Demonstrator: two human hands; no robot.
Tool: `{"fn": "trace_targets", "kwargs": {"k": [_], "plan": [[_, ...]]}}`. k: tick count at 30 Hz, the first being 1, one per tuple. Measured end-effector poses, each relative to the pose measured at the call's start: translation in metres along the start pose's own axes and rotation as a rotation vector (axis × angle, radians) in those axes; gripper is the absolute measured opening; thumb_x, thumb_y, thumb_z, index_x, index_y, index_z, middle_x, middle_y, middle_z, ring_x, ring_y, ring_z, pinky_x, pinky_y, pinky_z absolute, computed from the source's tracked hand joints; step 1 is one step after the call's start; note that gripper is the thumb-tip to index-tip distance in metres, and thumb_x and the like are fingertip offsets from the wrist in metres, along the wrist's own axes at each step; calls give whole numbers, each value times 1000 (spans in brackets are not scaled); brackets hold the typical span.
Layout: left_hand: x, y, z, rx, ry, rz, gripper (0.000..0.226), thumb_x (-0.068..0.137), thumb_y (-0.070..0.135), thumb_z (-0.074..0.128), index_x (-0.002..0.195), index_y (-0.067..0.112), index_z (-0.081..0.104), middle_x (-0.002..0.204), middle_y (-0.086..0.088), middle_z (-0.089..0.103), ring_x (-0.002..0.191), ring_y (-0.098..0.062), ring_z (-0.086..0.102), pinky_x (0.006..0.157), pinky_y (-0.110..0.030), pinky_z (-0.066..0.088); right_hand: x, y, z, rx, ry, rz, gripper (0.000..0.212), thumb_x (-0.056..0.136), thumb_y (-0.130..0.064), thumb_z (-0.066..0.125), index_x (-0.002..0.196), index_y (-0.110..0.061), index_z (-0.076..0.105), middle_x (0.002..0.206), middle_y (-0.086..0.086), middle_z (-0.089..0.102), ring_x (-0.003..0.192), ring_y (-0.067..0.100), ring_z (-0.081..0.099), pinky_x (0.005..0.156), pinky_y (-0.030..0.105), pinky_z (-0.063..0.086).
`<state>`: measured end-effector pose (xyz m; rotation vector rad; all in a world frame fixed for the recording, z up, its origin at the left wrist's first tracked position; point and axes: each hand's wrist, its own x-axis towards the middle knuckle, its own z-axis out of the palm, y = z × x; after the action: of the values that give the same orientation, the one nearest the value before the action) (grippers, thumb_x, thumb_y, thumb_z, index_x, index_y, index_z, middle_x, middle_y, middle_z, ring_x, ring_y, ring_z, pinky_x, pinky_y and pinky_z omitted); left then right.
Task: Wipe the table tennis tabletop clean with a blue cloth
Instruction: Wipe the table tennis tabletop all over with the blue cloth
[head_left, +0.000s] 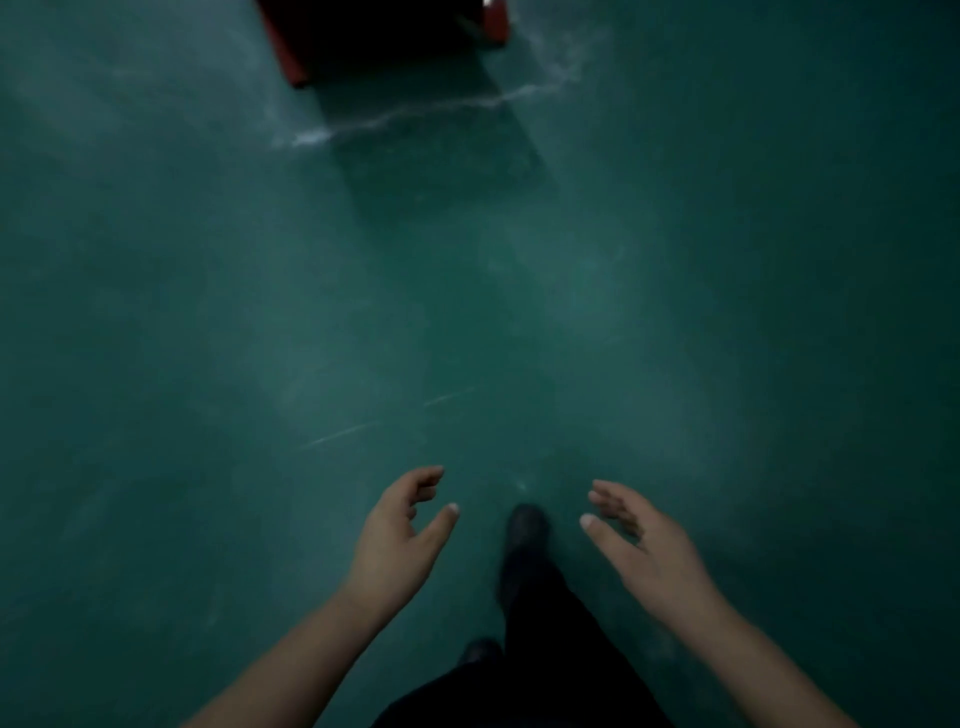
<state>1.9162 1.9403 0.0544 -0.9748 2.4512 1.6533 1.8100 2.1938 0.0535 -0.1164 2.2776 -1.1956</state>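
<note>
- Hands first: I see my left hand (402, 535) and right hand (636, 540) held out in front, palms turned toward each other, over a dull green floor (208, 312) rather than over any bench.
- Left fingers (427, 486) are loosely curled with the thumb standing apart; they hold nothing and touch nothing.
- Right fingers (613, 501) are nearly straight and spread narrow from the thumb, likewise holding nothing.
- My guess at why they hang so: I am walking, with a dark shoe (525, 525) and black trouser leg (550, 623) stepping between and just below the fingertips, and both hands are free for whatever comes next.
- No blue cloth shows anywhere, and neither does the table tennis tabletop, so I cannot tell where either lies.
- Far ahead of the fingers stands a red-framed dark object (384, 36), too blurred to name, with a pale smeared streak (415, 111) on the floor before it.
- I judge the wiping has not begun; the cloth must be fetched first.
</note>
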Motion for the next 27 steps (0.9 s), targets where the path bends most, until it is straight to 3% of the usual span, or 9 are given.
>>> {"fn": "trace_targets", "kwargs": {"k": [6, 12, 19, 27], "plan": [[73, 1, -56, -127, 176, -152, 31, 88, 16, 73, 107, 38, 62, 113, 8, 68, 107, -2, 62, 80, -5, 41, 132, -90, 41, -73, -242, -94, 35, 89, -28, 74, 111, -49, 56, 113, -21, 68, 106, -8, 61, 99, 23, 46], [170, 38, -136, -195, 386, -190, 30, 87, 15, 73, 105, 38, 64, 106, 9, 70, 106, -1, 64, 98, -29, 48, 259, -215, 86, -104, -408, -207, 36, 89, -23, 74, 118, -38, 57, 114, -17, 67, 103, -7, 61, 103, 30, 49], [290, 69, -242, -368, 598, -104, 30, 89, 10, 71, 109, 32, 66, 110, 13, 71, 109, -7, 65, 99, -34, 49, 372, -372, 146, -113, -549, -344, 35, 88, -25, 74, 113, -45, 60, 109, -25, 70, 105, -3, 64, 97, 25, 48], [439, 27, -369, -445, 608, -222, 27, 89, 8, 71, 105, 29, 66, 106, 9, 71, 104, -5, 66, 102, -37, 50, 495, -486, 276, -179, -578, -281, 38, 86, -22, 77, 111, -45, 59, 113, -17, 70, 104, -4, 64, 101, 31, 49]]}}
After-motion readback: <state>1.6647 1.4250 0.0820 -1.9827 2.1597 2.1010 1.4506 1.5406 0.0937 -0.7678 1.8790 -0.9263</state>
